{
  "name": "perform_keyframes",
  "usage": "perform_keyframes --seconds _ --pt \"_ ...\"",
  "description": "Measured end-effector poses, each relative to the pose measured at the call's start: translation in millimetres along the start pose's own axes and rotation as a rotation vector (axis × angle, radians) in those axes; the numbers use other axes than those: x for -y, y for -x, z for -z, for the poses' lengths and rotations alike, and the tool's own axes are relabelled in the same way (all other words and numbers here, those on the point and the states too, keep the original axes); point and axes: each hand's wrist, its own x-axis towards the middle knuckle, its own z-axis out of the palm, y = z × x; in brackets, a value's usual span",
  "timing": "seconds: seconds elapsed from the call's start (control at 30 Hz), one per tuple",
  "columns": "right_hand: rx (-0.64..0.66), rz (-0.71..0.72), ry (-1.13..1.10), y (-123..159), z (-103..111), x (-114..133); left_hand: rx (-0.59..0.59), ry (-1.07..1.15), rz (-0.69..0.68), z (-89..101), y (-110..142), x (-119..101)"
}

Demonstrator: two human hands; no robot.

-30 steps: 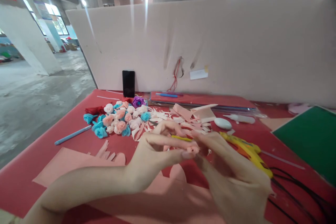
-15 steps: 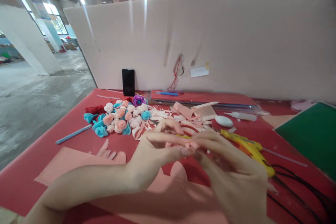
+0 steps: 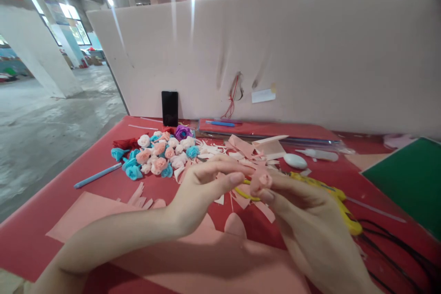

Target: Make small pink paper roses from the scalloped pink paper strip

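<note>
A small rolled pink paper rose (image 3: 262,181) is pinched between the thumb and fingers of my right hand (image 3: 310,220). Just left of the rose is my left hand (image 3: 203,193), fingers stretched out and thumb apart from the flower, with nothing visible in it. Beneath both hands lies a large pink paper sheet (image 3: 206,262) with rounded petal shapes (image 3: 235,226) along its far edge. Yellow scissor handles (image 3: 243,191) show behind the hands, partly hidden by them.
Finished paper roses (image 3: 160,164) in several colours are heaped at the back left beside paper scraps (image 3: 241,144). A yellow glue gun (image 3: 349,223) with black cables lies right. A blue pen (image 3: 98,176), an upright phone (image 3: 170,108) and a green board (image 3: 406,183) surround the work area.
My left thumb and fingers have come away from the pink rose. The rose has turned in my right hand and shows more clearly. The view has shifted slightly.
</note>
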Motion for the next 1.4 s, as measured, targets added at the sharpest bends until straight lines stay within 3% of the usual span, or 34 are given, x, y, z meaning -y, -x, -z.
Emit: perform_keyframes --seconds 0.1,0.2,0.53,0.8,1.07,1.23,1.4 --pt "0.076 -0.075 -0.044 0.4 -0.4 0.4 0.030 0.023 0.033 0.5 -0.6 0.5" --pt "0.070 -0.089 -0.062 -0.9 -2.3 2.0 0.025 0.027 0.022 -0.1 -0.9 -0.7" --pt "0.088 -0.092 -0.004 -2.3 -2.4 2.9 0.032 -0.112 -0.102 3.1 -2.6 -5.4" --pt "0.143 -0.176 0.015 -3.3 -0.7 7.6 0.087 -0.220 -0.230 3.5 -5.4 -11.8" --pt "0.221 0.002 0.110 -6.1 3.7 6.7 0.095 -0.289 -0.232 3.8 -7.6 -14.6" --pt "0.205 0.076 0.181 -6.9 -0.1 7.4 0.057 -0.378 -0.396 6.6 -7.6 -10.1" --pt "0.116 0.280 0.303 -1.9 -3.7 9.3 0.038 -0.488 -0.558 5.4 -7.0 -7.6"
